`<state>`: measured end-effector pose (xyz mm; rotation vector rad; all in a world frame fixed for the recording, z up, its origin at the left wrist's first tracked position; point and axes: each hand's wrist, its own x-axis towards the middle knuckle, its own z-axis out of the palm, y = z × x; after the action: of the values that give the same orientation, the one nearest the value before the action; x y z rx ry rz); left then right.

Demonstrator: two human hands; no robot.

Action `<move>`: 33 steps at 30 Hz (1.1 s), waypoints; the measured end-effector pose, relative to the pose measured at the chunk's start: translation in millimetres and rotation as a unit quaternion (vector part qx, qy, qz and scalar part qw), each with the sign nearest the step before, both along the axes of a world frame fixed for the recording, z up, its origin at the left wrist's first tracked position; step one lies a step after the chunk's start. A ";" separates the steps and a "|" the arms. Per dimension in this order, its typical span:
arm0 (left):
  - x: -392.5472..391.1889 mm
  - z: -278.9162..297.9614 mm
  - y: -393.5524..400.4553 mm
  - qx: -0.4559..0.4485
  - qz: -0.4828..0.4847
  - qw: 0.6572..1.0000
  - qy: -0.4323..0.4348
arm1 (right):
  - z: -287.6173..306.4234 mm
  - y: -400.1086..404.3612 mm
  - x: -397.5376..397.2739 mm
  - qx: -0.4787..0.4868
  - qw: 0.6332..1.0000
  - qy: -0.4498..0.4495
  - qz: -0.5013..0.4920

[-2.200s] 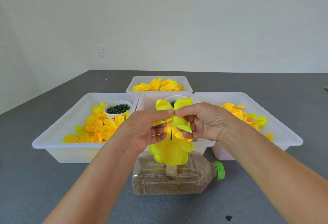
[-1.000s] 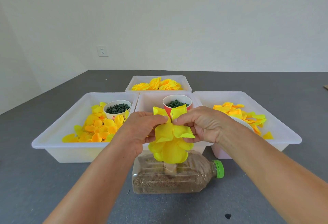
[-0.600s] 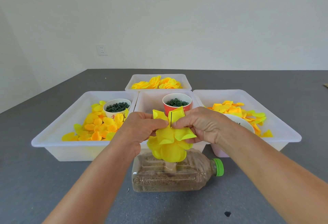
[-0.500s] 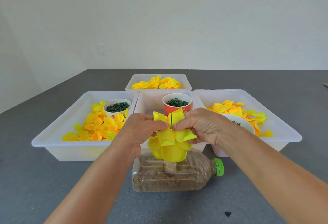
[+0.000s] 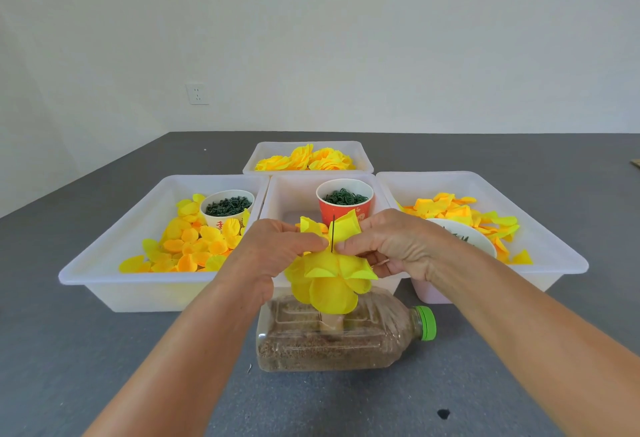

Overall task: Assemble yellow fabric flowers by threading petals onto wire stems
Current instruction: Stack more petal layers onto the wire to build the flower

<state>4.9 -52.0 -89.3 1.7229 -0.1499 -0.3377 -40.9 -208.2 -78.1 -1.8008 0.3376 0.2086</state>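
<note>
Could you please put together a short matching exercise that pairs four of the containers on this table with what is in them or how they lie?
Things:
1. red cup
2. far tray
3. bottle
4. left tray

Descriptions:
A. lies on its side, green cap pointing right
B. holds finished yellow flowers
C. stands in the middle tray, full of dark green rings
D. holds loose yellow and orange petals and a white cup

Pairs: 1-C, 2-B, 3-A, 4-D
</note>
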 end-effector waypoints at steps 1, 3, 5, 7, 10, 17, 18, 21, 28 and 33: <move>0.8 -0.7 0.0 0.002 0.000 1.000 0.003 | 0.6 -0.5 -0.4 -0.004 1.000 0.000 0.006; 1.3 -1.0 0.5 0.003 -0.004 1.000 0.007 | 2.2 -2.1 -1.5 -0.006 1.000 0.004 0.015; 1.5 -1.0 0.8 0.000 -0.009 1.000 0.012 | 3.2 -4.4 -2.3 0.002 1.000 0.009 0.020; 2.1 -1.8 0.7 -0.002 -0.009 1.000 0.015 | 3.2 -5.9 -3.4 0.007 1.000 0.011 0.025; 2.9 -3.7 1.4 0.002 -0.010 1.000 0.020 | 1.4 -6.4 -4.9 -0.003 1.000 0.006 0.026; 2.8 -3.1 3.7 0.008 -0.018 1.000 0.014 | -0.9 -5.5 -2.5 0.000 1.000 0.010 0.022; 2.6 -2.8 4.1 0.010 -0.018 1.000 0.013 | -0.9 -5.5 -2.3 0.005 1.000 0.011 0.022; 2.8 -2.3 4.9 0.017 -0.021 1.000 0.013 | -1.9 -4.5 -0.8 0.016 1.000 0.016 0.020; 0.3 -3.0 4.9 0.042 -0.038 0.998 0.014 | -7.7 0.0 0.3 0.012 1.000 0.022 0.012; 0.2 -4.3 4.8 0.047 -0.031 0.998 0.017 | -12.2 -1.5 0.8 0.020 0.999 0.026 0.008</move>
<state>5.1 -47.2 -93.6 1.8065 -0.1666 -0.4254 -40.1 -209.7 -90.3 -1.7610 0.3528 0.2724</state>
